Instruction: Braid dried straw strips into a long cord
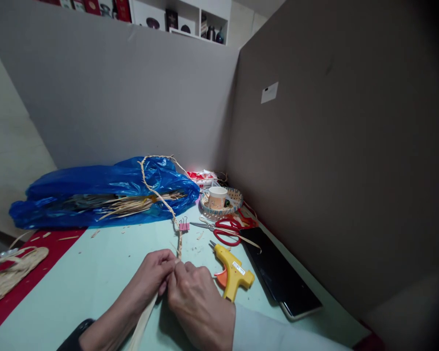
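A braid of pale straw (163, 201) runs from the blue bag down to my two hands. My left hand (155, 272) pinches the near end of the braid from the left. Close against it, my right hand (199, 297) has its fingers closed on the same spot, and the fingertips partly hide the straw. Loose flat straw strands (145, 319) hang from under my hands toward the front edge. A pink binder clip (184, 226) is at the braid a little beyond my hands.
To the right lie a yellow glue gun (233, 269), red-handled scissors (227, 231) and a black tablet-like slab (278, 273). A paper cup (217, 198) stands in a woven basket (237, 199). A blue plastic bag (76, 183) with straw bundles lies behind; a woven piece (12, 282) sits left.
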`<state>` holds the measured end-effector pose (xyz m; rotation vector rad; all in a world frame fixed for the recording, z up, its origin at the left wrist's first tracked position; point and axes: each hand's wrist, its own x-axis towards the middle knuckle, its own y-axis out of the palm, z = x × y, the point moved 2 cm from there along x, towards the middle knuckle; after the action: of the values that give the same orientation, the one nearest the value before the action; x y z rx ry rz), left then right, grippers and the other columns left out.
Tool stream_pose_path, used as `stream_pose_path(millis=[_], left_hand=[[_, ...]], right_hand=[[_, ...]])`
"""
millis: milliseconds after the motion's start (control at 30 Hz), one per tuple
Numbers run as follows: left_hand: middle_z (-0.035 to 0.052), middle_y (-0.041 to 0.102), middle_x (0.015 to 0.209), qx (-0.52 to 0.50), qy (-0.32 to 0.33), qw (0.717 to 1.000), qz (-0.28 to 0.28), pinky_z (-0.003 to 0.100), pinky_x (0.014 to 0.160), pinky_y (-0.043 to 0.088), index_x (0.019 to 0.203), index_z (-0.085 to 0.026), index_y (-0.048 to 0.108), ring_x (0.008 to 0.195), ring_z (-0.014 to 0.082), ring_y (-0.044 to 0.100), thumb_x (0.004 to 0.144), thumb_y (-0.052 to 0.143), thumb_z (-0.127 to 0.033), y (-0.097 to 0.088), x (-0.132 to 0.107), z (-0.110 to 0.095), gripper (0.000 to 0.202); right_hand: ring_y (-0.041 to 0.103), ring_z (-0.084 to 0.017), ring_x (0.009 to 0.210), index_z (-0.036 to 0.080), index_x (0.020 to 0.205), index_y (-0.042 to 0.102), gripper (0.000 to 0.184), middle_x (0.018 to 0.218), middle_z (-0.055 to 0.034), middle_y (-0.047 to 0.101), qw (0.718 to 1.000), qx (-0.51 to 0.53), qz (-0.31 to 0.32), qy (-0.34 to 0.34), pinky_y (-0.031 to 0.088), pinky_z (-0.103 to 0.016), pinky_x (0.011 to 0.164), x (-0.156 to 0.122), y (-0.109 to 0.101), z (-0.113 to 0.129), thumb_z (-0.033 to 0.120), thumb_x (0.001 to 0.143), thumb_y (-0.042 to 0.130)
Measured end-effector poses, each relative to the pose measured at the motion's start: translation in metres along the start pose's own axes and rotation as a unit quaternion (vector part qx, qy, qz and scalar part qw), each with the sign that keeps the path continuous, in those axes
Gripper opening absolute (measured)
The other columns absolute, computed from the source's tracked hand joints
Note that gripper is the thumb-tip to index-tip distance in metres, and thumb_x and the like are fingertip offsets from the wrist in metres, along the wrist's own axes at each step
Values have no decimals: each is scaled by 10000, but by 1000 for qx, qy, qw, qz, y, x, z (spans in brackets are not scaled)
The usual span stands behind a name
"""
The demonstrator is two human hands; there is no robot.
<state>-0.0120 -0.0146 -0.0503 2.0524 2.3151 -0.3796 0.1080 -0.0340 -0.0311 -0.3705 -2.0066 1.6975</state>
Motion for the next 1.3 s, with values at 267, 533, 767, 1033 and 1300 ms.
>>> stream_pose_path(millis=[267, 533, 767, 1033, 1300], left_hand=[[-87, 456, 398, -71, -16, 996, 46, 186, 375, 145, 563, -170, 516, 313, 24, 299, 651, 693, -406, -10, -3, -5, 308], [-38, 564, 446, -37, 11, 998, 49, 193, 415, 227, 660, -136, 616, 339, 53, 386, 672, 653, -348, -6, -7, -6, 215], [-22, 579, 507, 152, 52, 987, 3, 232, 437, 322, 630, -178, 583, 371, 108, 448, 771, 522, -378, -4, -20, -18, 253], [-1, 579, 508, 272, 52, 958, -71, 263, 477, 341, 585, -223, 547, 448, 174, 516, 808, 448, -358, 2, -31, -24, 278], [93, 710, 702, 468, 175, 857, -127, 327, 604, 369, 810, -203, 666, 653, 272, 662, 864, 375, -218, 23, -43, -14, 296]], right_hand=[[480, -117, 566, 146, 630, 595, 388, 615, -38, 604, 923, 308, -125, 195, 259, -278, 550, 9, -24, -68, 341, 926, 437], [415, -73, 459, 155, 673, 522, 177, 568, 38, 486, 662, 716, 54, 214, 312, -203, 464, 20, 23, -56, 244, 826, 506], [382, -74, 494, 137, 574, 586, 211, 501, 35, 467, 762, 600, -19, 245, 260, -210, 476, 19, 20, -59, 209, 771, 571], [455, -102, 548, 130, 653, 718, 207, 565, -6, 591, 775, 589, -44, 226, 306, -211, 505, 19, 23, -60, 220, 755, 562], [374, -79, 473, 133, 527, 581, 221, 464, 35, 445, 772, 595, -5, 224, 250, -209, 442, 16, 15, -60, 180, 736, 528]])
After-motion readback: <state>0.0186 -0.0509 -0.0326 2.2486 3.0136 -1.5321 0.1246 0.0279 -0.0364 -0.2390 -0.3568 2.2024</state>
